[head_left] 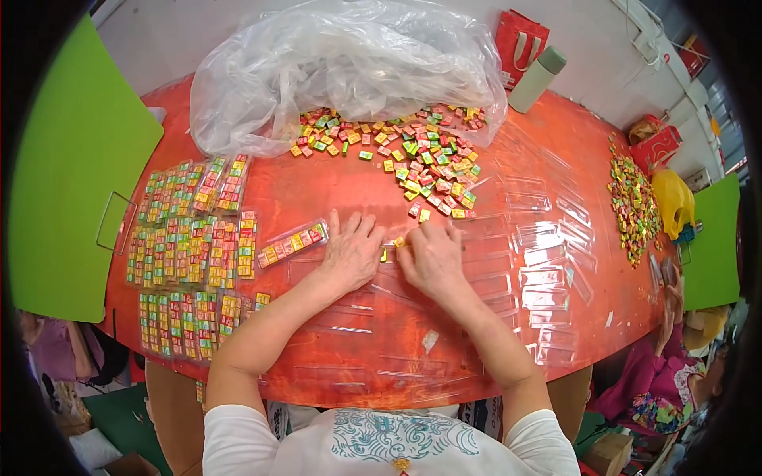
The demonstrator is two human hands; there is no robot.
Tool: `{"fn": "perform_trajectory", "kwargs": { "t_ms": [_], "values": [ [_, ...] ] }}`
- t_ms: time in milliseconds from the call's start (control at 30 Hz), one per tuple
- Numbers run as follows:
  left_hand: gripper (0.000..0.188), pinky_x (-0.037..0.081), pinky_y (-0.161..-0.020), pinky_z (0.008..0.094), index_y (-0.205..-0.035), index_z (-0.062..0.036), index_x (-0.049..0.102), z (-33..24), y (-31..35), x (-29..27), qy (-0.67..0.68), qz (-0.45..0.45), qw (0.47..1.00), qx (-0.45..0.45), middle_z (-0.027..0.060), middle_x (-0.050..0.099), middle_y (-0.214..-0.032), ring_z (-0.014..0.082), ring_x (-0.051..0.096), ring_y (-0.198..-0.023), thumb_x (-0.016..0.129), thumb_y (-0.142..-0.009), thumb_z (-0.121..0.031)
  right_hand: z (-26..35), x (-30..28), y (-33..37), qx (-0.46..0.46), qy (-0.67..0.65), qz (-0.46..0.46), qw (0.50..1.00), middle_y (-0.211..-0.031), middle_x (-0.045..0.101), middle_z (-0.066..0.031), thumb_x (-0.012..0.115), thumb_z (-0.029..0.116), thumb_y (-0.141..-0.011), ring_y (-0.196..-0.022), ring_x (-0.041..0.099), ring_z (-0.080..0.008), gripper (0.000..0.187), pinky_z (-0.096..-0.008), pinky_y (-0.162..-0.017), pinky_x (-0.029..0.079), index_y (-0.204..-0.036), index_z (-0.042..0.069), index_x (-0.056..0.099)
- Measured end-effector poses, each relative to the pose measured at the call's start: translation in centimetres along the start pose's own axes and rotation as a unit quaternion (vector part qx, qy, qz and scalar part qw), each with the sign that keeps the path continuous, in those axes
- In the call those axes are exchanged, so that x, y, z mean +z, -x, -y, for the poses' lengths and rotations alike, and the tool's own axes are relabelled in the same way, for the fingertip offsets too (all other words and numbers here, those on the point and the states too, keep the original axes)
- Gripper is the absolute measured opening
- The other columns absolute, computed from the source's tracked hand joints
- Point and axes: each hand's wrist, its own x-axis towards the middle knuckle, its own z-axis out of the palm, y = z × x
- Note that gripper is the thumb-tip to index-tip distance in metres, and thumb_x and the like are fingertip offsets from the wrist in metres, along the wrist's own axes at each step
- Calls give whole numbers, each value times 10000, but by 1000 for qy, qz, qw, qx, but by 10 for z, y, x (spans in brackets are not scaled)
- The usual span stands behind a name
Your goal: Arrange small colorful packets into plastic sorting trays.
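Note:
My left hand (352, 252) bends over a clear plastic tray (389, 268), which it mostly covers. One small yellow box (384, 255) shows beside its fingers. Close by on the right, my right hand (436, 258) is closed, with thumb and forefinger at another little yellow box (399, 241). A filled tray (293, 243) holding a row of red, yellow and green boxes lies slanted just left of my left hand. Beyond my hands spreads a loose pile of small colored boxes (432, 163), its nearest pieces close to my right fingers.
Filled trays (171, 250) stand in rows on the left of the red table (357, 182). Empty clear trays (544, 278) cover its right side. A large plastic bag (341, 67), a bottle (538, 79) and another box pile (633, 208) sit farther out. A person (655, 373) sits at right.

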Motion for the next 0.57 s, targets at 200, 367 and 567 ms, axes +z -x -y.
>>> {"fn": "perform_trajectory", "kwargs": {
  "t_ms": [200,367,567],
  "values": [
    [211,266,-1033,714,-1058,-63,585,-1,5,-4,6,-7,1000,-18,134,546,-1174,330,488,-1167,582,-912,-214,15,5,6,7,29,27,999,-881,593,-100,697,274,-827,-889,587,-261,226,-441,-900,366,-885,65,631],
    [236,246,-1036,714,-1067,-65,587,0,6,-3,10,30,999,-38,132,537,-1279,332,469,-1254,611,-895,-225,13,3,4,1,-36,8,999,-906,591,-87,689,222,-844,-909,584,-258,182,-437,-888,369,-929,78,616],
    [243,239,-1044,705,-1070,-77,595,0,5,-6,11,50,998,-36,135,535,-1281,330,470,-1255,620,-886,-234,9,15,4,-48,-14,38,998,-957,596,-77,687,198,-851,-948,585,-249,179,-431,-874,384,-993,112,620]
  ]
}}
